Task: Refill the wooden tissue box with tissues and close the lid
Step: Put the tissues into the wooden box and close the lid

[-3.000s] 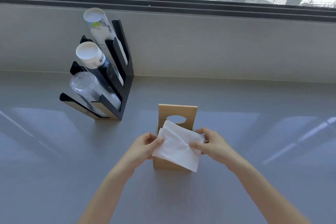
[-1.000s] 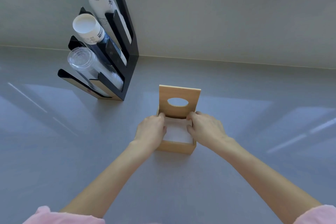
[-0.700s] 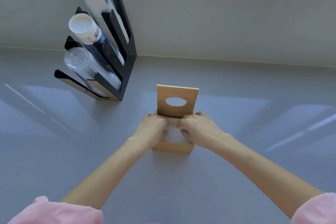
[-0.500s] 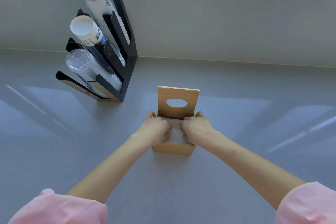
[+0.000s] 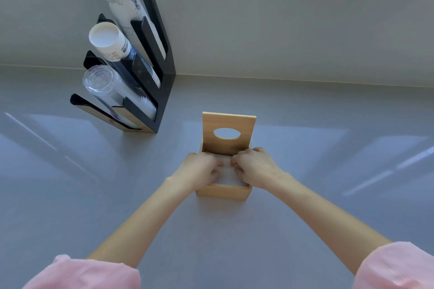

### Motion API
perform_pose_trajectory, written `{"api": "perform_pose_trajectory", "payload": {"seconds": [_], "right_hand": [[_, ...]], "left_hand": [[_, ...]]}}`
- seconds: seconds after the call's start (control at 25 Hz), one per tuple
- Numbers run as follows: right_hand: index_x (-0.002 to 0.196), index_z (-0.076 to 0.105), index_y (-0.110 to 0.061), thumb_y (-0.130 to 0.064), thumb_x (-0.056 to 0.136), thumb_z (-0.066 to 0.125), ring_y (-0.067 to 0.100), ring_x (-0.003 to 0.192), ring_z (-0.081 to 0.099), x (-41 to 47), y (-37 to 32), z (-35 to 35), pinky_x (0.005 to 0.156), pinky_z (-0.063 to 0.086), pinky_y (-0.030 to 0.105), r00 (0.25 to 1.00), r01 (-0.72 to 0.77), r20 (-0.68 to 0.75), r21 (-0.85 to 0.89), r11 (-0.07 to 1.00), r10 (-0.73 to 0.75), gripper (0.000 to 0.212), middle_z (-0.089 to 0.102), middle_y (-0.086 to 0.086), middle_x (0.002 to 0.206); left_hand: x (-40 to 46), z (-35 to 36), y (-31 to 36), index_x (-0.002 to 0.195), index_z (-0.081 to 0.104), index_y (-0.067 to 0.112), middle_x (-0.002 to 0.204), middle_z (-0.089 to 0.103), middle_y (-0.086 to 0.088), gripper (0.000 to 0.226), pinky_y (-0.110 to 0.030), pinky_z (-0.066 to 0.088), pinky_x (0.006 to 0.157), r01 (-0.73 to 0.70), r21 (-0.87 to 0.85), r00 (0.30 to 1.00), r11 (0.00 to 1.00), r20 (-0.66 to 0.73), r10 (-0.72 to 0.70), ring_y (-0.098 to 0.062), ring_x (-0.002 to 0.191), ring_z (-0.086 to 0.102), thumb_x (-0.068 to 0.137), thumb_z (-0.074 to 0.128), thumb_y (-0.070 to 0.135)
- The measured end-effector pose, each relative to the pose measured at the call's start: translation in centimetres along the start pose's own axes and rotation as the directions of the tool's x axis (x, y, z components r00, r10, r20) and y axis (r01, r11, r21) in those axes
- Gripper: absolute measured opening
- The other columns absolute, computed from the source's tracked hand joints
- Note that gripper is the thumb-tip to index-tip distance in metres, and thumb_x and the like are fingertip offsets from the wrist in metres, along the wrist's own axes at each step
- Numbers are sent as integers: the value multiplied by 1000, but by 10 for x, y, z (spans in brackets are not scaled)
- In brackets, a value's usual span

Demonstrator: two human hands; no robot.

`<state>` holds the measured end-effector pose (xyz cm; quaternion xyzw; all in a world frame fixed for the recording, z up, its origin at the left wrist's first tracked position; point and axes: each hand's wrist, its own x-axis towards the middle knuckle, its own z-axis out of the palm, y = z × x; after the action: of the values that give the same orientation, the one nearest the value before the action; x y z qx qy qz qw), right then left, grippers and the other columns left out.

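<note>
The wooden tissue box stands on the grey counter in the middle of the head view. Its lid, with an oval hole, stands upright at the far side. White tissues lie inside the box. My left hand and my right hand are both over the open top, fingers curled down onto the tissues and nearly meeting at the middle. The fingertips are partly hidden inside the box.
A black cup rack stands at the back left, holding two stacks of paper cups and a stack of clear plastic cups. A grey wall under a window borders the counter at the back.
Three seconds ago both hands held a tissue above the box. The tissue now lies inside, and my hands have moved together over it, fingers curling down onto it.
</note>
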<state>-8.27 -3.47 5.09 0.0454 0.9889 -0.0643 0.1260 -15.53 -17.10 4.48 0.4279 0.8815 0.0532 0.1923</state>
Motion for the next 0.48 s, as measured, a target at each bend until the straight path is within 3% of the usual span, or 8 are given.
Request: {"api": "perform_pose_trajectory", "payload": {"seconds": [0.08,0.16,0.24,0.32,0.4,0.48], "right_hand": [[108,63,-16,-14,90,40,27,101,57,-9,4,-3,79,38,27,991,-38,-119,207,978,64,29,68,3,110],[101,65,-15,-16,90,43,28,94,60,-17,10,-6,73,47,31,963,-78,-211,377,923,168,24,70,5,98],[95,64,-12,-15,89,47,26,78,59,-22,16,-10,67,49,34,894,-65,-361,480,875,265,19,65,2,80],[97,64,-13,-12,88,51,17,70,51,-22,22,-19,63,44,31,791,-10,-523,508,861,317,16,53,-4,77],[107,61,-14,-12,87,55,16,81,52,-19,23,-29,66,47,34,741,35,-594,500,865,314,21,50,-1,90],[120,55,-13,-13,86,56,23,100,53,-12,22,-36,75,50,38,748,42,-595,485,874,294,33,52,7,108]], "left_hand": [[-9,-3,0,117,59,18,120,63,-2,31,-34,46,88,28,-179,988,983,-144,-55,-24,110,56,90,44,17],[-18,-9,-2,104,63,14,103,67,-2,20,-39,49,81,15,-298,939,955,-323,-115,-24,99,59,89,50,17],[-22,-17,-6,91,60,13,87,62,2,8,-39,50,73,-52,-343,846,938,-514,-141,-20,87,59,86,55,14],[-20,-27,-9,92,58,12,87,57,1,9,-37,49,68,-96,-304,750,948,-648,-132,-20,85,57,83,57,10],[-11,-37,-8,106,57,9,101,58,-8,24,-36,46,74,-90,-238,716,967,-690,-104,-25,94,55,83,59,10],[-2,-42,-5,119,53,8,112,57,-12,37,-37,43,81,-55,-164,729,985,-681,-73,-29,103,51,83,61,14]]}}
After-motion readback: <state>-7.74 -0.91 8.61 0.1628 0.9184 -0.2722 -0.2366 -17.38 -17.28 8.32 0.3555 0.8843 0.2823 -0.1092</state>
